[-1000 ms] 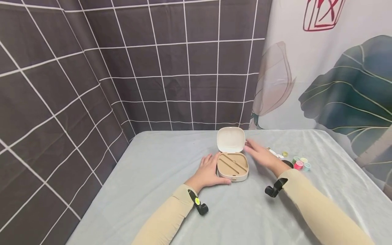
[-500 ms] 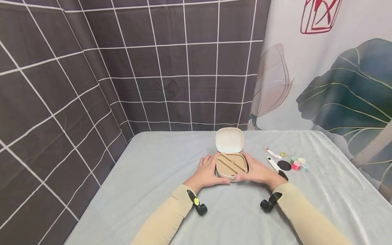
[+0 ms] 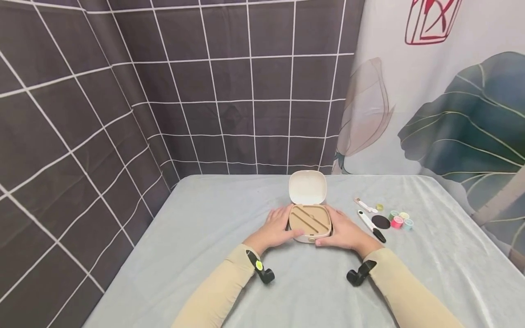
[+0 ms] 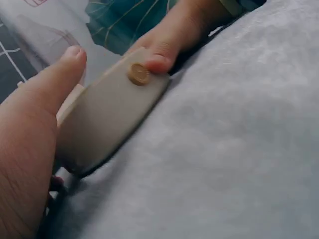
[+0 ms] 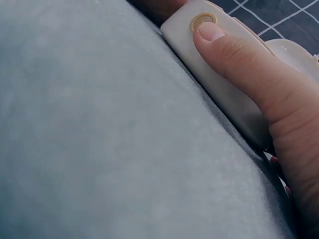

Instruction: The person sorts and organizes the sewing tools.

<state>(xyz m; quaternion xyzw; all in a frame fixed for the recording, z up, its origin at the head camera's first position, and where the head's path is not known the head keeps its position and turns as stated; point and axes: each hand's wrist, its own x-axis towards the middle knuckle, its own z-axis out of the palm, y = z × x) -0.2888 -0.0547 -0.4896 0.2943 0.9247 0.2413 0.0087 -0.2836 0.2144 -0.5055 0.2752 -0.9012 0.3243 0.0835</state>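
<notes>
A small white hinged case [image 3: 308, 187] stands on the cloth with its lid raised at the back. Inside its base lies a tan insert [image 3: 321, 213] with long slanted slots. My left hand [image 3: 272, 231] grips the left side, its thumb over the front rim of the insert. Around the right side my right hand [image 3: 345, 231] holds the base, thumb on the front wall. In the right wrist view that thumb lies at the round tan button [image 5: 203, 20]. The left wrist view shows the front wall [image 4: 109, 119] between both hands. Fingers behind the case are mostly hidden.
Right of the case lie a white tool with a black end [image 3: 372, 226], a black disc [image 3: 381, 222], a slim white and pink piece [image 3: 365, 205] and a small yellowish round piece [image 3: 379, 207]. Several coloured thread spools [image 3: 397, 222] stand farther right.
My right hand has come in from beside the raised lid to the base's right side. My left thumb has moved from the front wall up onto the rim. The case stays in place.
</notes>
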